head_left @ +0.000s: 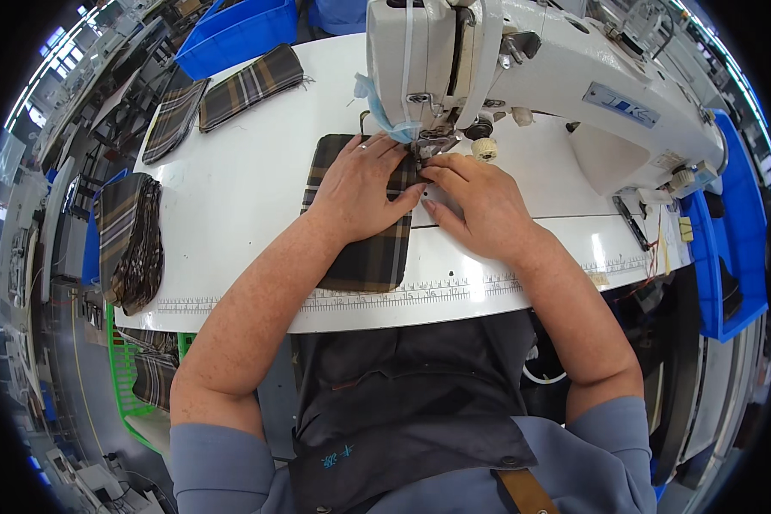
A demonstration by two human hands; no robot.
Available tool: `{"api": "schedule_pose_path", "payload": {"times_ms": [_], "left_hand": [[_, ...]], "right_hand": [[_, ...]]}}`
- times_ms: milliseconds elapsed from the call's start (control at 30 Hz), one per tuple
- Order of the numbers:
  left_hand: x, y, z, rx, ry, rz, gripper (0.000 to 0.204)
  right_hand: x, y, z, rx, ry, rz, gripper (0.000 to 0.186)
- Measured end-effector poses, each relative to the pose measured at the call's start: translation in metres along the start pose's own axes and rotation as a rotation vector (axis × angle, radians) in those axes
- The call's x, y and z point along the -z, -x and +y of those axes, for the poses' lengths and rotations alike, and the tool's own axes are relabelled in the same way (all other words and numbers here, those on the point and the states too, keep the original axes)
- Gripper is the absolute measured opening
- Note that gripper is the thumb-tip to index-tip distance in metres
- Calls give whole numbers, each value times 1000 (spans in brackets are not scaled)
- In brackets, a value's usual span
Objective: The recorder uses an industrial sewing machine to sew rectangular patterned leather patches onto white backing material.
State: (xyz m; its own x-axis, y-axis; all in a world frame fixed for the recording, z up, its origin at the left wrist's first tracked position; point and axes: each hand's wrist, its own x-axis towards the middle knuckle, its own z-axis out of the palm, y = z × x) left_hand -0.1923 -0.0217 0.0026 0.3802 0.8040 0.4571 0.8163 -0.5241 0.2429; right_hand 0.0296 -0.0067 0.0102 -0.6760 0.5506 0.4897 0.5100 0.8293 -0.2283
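Note:
A dark plaid fabric piece (364,261) with brown and pale stripes lies under the head of a white sewing machine (391,64). My left hand (360,184) rests flat on it, fingers stretched toward the needle area. At the cloth's right edge, close beside the presser foot (419,154), is my right hand (480,201). Its thumb and index finger reach in toward the foot, apart from each other, and its palm is over the white table. The needle tip and the exact stitching spot are hidden by my fingers and the machine head.
Plaid pieces (253,86) lie at the far left, and a thick plaid stack (128,240) hangs over the left edge. A printed ruler (454,288) runs along the front. Blue bins (240,36) stand behind and at right (750,257); a green basket (122,364) is lower left.

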Motion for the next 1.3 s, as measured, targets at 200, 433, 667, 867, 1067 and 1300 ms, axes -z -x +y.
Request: {"api": "schedule_pose_path", "payload": {"times_ms": [200,433,667,867,1067,1300], "left_hand": [[16,24,5,72,33,-161,65],[66,86,38,-82,319,-486,60],[85,121,60,-167,333,-606,64],[95,162,75,-172,12,-482,75],[114,178,54,126,-32,-305,42],[138,151,2,177,116,-132,32]], "right_hand": [[1,1,-5,12,-16,20,31],[7,0,-19,114,-83,-27,34],[-21,-18,-82,304,-286,-382,64],[-29,-22,-78,268,24,-475,71],[-25,-24,-72,235,21,-445,71],[-23,-24,-57,2,-506,-206,60]]}}
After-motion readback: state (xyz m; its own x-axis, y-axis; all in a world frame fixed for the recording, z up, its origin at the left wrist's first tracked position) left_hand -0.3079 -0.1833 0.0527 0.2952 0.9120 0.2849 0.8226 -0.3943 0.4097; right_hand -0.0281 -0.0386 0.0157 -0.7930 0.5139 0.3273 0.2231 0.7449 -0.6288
